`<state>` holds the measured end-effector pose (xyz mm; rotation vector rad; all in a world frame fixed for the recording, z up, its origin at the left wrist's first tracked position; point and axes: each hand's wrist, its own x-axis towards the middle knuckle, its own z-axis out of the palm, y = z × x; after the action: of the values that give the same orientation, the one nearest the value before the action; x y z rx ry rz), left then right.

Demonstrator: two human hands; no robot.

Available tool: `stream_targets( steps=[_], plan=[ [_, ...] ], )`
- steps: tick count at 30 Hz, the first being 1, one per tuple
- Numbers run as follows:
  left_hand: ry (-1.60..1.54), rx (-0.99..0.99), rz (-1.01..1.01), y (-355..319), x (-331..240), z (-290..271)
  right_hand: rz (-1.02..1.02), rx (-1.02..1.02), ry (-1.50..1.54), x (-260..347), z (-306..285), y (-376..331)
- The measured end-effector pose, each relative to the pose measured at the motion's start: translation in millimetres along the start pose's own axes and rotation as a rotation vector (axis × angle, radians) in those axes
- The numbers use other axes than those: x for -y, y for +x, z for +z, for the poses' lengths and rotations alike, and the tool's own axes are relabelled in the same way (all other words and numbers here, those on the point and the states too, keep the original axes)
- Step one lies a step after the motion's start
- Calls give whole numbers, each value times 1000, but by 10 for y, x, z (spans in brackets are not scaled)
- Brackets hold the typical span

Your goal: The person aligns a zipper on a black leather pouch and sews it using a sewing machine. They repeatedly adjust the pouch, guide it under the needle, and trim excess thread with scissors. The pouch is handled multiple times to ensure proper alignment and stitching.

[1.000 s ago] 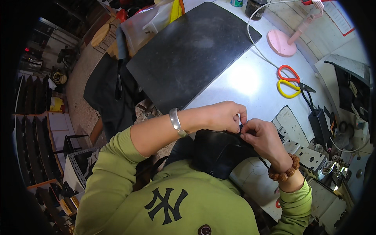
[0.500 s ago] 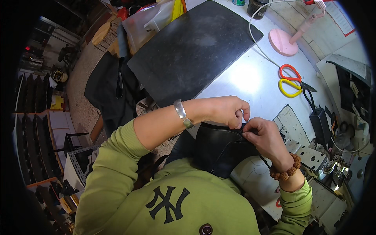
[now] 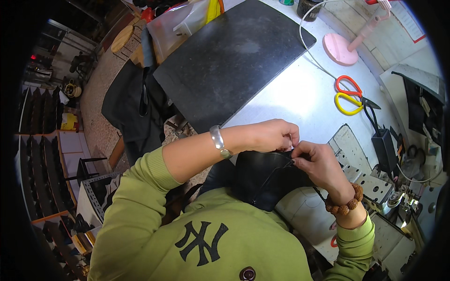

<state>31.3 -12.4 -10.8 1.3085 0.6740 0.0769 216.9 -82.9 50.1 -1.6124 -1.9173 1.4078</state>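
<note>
A black leather piece (image 3: 262, 180) with a seam line running down it lies between my lap and the table edge. At its upper edge my right hand (image 3: 318, 164) is closed, thumb and forefinger pinching the leather near the seam's end. Just left of those fingertips is my left hand (image 3: 280, 135), its fingers curled together over the same edge. Whatever its fingertips hold, if anything, is too small to make out. A thin pale line, perhaps a thread, shows along the leather's upper edge below the left hand.
A dark flat board (image 3: 234, 56) covers the table's far left. Scissors with red and yellow handles (image 3: 349, 96) lie at the right, near a pink stand (image 3: 341, 49) and a pale cable. A sewing machine's metal bed (image 3: 349, 145) and a black box (image 3: 384, 150) sit beyond my right hand.
My left hand has shifted slightly down, and its fingertips have lifted a little off the leather edge. The right hand keeps its pinch at nearly the same place.
</note>
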Motion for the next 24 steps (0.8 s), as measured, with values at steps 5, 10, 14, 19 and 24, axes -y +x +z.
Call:
stream_targets(
  steps=[5,10,14,19,24],
  plan=[
    [-119,-60,10,-217,34,84,-6,10,-3,-46,-10,54],
    [171,-40,45,-266,25,190,14,9,-62,-123,6,119],
    [310,-107,4,-208,55,245,-8,-28,-156,-169,45,185],
    [350,-200,-15,-184,129,267,19,-133,-218,-89,13,130],
    [281,-180,-14,-148,166,237,-151,-68,-325,-41,-77,-71]
  ],
)
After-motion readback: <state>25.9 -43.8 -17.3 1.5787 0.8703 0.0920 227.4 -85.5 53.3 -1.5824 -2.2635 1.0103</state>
